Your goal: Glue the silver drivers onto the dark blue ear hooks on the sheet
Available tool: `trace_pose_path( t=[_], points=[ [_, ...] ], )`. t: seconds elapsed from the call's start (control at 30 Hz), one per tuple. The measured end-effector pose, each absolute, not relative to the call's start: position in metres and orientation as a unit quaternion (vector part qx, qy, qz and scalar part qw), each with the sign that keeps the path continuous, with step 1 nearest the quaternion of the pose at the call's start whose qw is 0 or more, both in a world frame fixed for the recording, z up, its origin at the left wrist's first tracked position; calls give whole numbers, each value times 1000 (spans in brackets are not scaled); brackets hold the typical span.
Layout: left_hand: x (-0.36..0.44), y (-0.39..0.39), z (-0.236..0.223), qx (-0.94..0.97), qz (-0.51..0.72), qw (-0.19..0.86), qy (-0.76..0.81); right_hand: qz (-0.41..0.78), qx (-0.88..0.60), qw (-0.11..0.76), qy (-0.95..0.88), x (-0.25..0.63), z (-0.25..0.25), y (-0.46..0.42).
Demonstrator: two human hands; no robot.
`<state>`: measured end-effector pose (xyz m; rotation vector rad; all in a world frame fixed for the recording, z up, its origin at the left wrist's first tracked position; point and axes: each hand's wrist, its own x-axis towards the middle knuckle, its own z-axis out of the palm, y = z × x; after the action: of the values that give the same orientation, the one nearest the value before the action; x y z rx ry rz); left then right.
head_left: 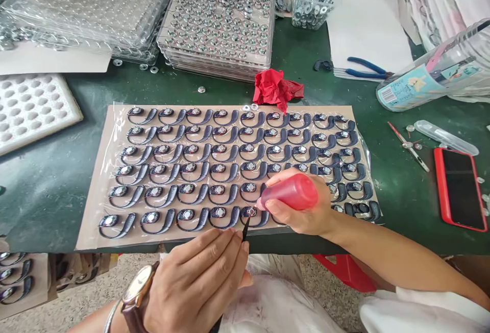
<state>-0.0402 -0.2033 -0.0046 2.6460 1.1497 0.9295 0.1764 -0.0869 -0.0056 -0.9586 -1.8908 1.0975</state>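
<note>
My left hand [206, 277] is closed around a thin black pointed tool, which looks like tweezers [247, 227]. Its tip touches a round silver disc with red wires [250, 211] on a dark hook-shaped piece in the front row. Wrapped around a red squeeze bottle [294, 191], my right hand [312, 218] tilts its nozzle down to the left, close to that same disc. Rows of similar hook-shaped pieces [191, 195] with silver discs lie on a brown board [92, 221] under clear film. Both hands partly cover the front rows on the right.
Behind the board are a crumpled red cloth [273, 88], stacked clear trays of discs [214, 65] and a tub of metal washers [312, 6]. To the right lie blue-handled pliers [365, 68], a clear jar [421, 85] and a red-cased phone [459, 187]. A white foam tray [74, 113] sits left.
</note>
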Motion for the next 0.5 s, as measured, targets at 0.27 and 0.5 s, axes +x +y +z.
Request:
trace_pose_path(
  t=[0.27,0.5],
  points=[
    [-42,-199,-1,873,303,63,378,433,-358,365,-743,173,-3,-85],
    [-49,-191,4,857,318,135,382,395,-375,349,-763,178,1,-83]
  ],
)
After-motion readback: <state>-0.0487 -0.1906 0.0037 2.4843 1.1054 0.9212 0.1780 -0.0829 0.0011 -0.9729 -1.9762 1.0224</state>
